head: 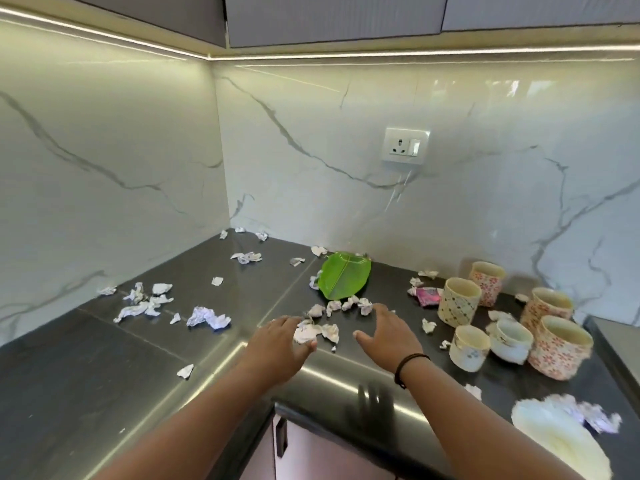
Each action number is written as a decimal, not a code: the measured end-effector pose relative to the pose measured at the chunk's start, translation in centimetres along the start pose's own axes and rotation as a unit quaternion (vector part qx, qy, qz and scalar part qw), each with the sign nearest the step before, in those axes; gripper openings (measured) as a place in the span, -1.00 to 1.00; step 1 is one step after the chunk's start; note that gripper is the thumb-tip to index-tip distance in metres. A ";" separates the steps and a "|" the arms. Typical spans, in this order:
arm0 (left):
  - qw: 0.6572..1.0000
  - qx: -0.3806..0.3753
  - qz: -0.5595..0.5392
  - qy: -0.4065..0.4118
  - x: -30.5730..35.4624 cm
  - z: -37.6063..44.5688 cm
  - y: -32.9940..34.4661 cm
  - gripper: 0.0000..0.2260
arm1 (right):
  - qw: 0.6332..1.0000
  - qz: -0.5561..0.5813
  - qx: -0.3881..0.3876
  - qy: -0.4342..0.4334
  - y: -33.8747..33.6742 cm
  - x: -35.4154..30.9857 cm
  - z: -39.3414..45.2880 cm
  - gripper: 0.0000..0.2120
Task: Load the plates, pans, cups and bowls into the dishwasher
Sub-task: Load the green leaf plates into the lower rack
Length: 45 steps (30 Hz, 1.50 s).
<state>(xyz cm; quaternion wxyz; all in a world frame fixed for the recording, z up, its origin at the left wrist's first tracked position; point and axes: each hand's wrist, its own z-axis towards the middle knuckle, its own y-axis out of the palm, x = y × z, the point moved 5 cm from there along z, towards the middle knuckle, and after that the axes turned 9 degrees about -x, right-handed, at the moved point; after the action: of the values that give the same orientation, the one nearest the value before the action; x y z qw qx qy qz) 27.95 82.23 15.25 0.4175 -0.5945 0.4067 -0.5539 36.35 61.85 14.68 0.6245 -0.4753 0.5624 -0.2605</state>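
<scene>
Both my arms reach out over the dark countertop [104, 358], left hand [282, 336] and right hand [389, 332] flat, fingers spread, holding nothing, crumpled paper scraps [317, 332] between them. The cups [469, 348] cluster just right; beyond lies a green leaf-shaped plate [343, 275]. No readable writing.

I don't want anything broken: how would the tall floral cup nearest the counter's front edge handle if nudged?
The floral cup looks ceramic, so probably stiff, fairly heavy and breakable. It stands upright and tall, so a high push might tip it. The white cup crowds it; a nudge could knock them together.
</scene>
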 end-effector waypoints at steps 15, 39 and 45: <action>0.943 -0.061 -0.257 -0.204 -2.3 19.9 4.1 -0.62 | 0.938 0.323 -0.068 0.108 0.5 7.7 25.3 -0.80; 0.672 0.025 -0.726 -0.141 0.9 20.9 -0.7 -0.59 | 0.725 0.659 0.087 0.179 -3.0 2.8 22.2 -0.87; 0.622 0.025 -0.782 -0.017 2.0 16.6 -6.2 -0.83 | 0.852 0.468 0.204 0.119 -10.7 1.5 10.7 -0.52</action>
<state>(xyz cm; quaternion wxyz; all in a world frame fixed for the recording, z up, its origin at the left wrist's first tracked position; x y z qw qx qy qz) 44.81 83.09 21.12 -0.1517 -0.6869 -0.2326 -0.6716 49.09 59.37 22.58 0.6835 0.0167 0.7228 -0.1006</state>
